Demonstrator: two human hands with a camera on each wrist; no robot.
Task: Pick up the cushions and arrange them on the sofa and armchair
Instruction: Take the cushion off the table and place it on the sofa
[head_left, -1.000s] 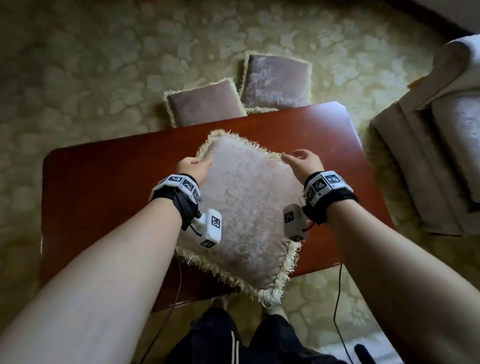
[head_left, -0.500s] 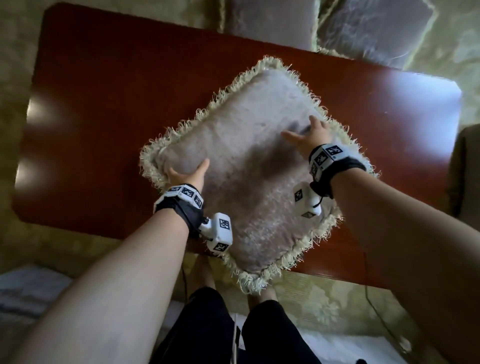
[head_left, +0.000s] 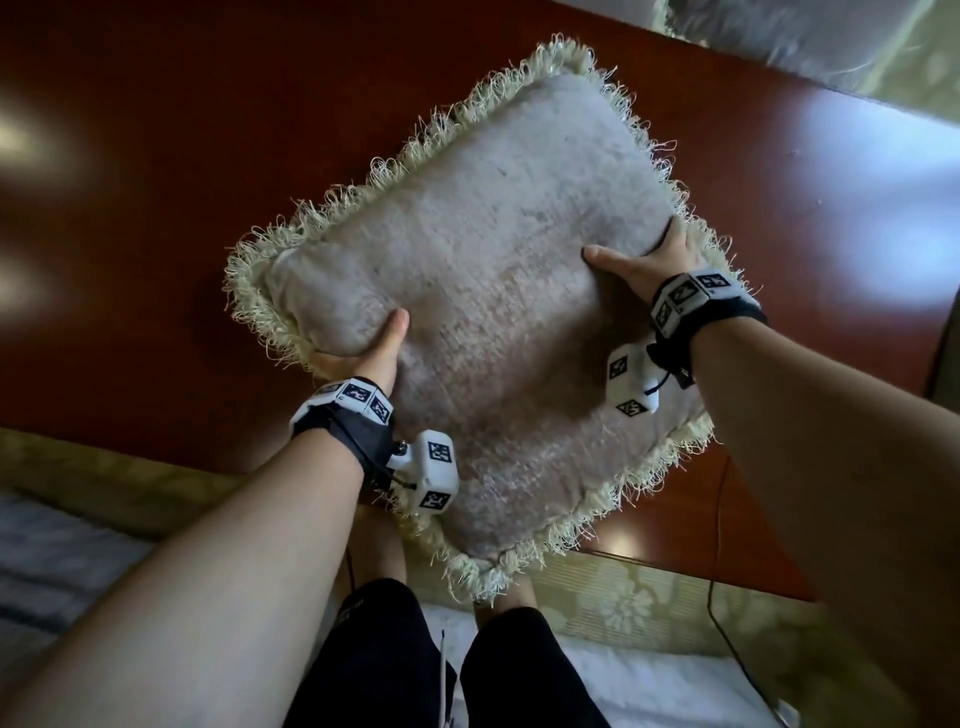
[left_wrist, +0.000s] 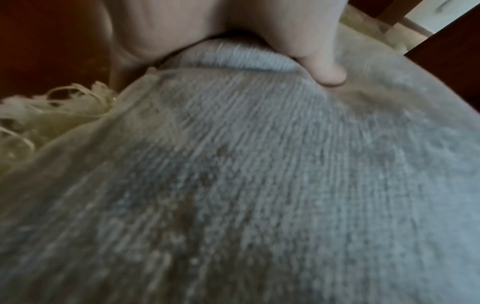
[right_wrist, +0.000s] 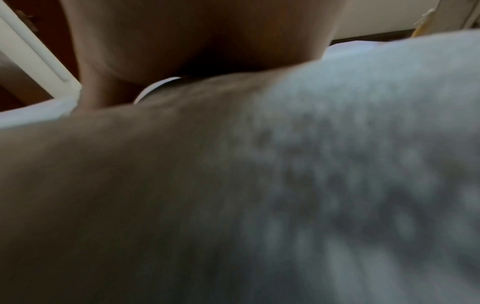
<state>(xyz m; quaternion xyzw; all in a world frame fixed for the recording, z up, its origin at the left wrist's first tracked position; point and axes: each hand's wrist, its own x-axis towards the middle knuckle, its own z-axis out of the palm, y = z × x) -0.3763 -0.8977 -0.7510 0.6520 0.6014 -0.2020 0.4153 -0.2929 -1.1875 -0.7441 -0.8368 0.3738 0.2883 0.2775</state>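
A grey-beige cushion (head_left: 483, 291) with a cream fringe is held above the red-brown table (head_left: 156, 208), turned diamond-wise. My left hand (head_left: 374, 348) grips its left edge, thumb on top and fingers underneath. My right hand (head_left: 644, 260) grips the right edge the same way. The left wrist view shows the thumb pressed into the cushion fabric (left_wrist: 259, 185). The right wrist view is filled by blurred cushion fabric (right_wrist: 337, 164) under the palm. A second cushion (head_left: 810, 36) lies on the floor beyond the table, at the top right.
Patterned green-gold carpet (head_left: 623, 603) runs along the table's near edge. My legs in black trousers (head_left: 441, 665) stand close to it. A pale rug or cloth (head_left: 62, 561) lies at the lower left. A thin cable (head_left: 727, 639) trails at the right.
The cushion has come closer and higher in the head view. Both hands slid along its edges, the right thumb now on top. My view has tipped down towards the table.
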